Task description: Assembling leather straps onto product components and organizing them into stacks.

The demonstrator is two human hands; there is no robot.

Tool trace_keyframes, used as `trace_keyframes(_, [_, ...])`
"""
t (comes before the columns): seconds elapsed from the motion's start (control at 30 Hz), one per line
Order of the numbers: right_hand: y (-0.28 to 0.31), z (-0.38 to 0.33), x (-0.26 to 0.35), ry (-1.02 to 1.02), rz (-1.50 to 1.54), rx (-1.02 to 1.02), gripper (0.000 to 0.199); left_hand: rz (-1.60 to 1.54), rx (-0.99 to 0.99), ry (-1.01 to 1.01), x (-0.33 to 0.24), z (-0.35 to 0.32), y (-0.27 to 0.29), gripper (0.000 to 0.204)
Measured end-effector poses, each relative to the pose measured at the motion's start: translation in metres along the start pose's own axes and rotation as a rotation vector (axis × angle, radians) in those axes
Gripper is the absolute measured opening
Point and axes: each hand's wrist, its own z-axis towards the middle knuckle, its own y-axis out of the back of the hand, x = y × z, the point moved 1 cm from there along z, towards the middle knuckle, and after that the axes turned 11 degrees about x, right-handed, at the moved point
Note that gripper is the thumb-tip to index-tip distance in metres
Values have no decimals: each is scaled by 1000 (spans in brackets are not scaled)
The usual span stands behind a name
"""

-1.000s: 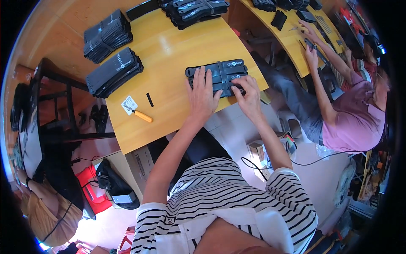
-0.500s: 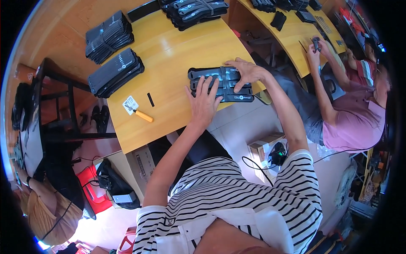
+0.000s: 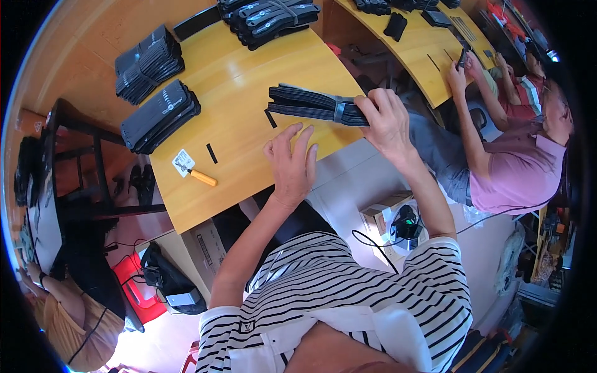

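My right hand (image 3: 387,122) grips the right end of a banded bundle of flat black pieces (image 3: 311,104), lifted on edge just above the yellow wooden table (image 3: 236,105). My left hand (image 3: 291,165) lies flat on the table below the bundle, fingers spread, holding nothing. A small black strip (image 3: 270,118) lies just left of the bundle.
Two banded black stacks (image 3: 160,116) (image 3: 144,64) sit at the table's left, a larger pile (image 3: 268,17) at the back. A yellow-handled tool (image 3: 198,174) and another black strip (image 3: 212,153) lie near the front edge. Another person (image 3: 497,155) works at the right-hand table. A cardboard box (image 3: 388,217) is on the floor.
The bundle lay flat under both hands; my right hand has now turned it on edge and lifted it. My left hand has come off it and rests on the table.
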Motion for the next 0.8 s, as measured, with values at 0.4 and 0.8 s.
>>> trace_keyframes(0.4, [-14,-11,2,243,-200,-319,26,373,156,-48,-19,44,37,86])
trace_keyframes(0.8, [-27,-19,-8,232,-264,-409,22,455,205,-225,6,65,28,67])
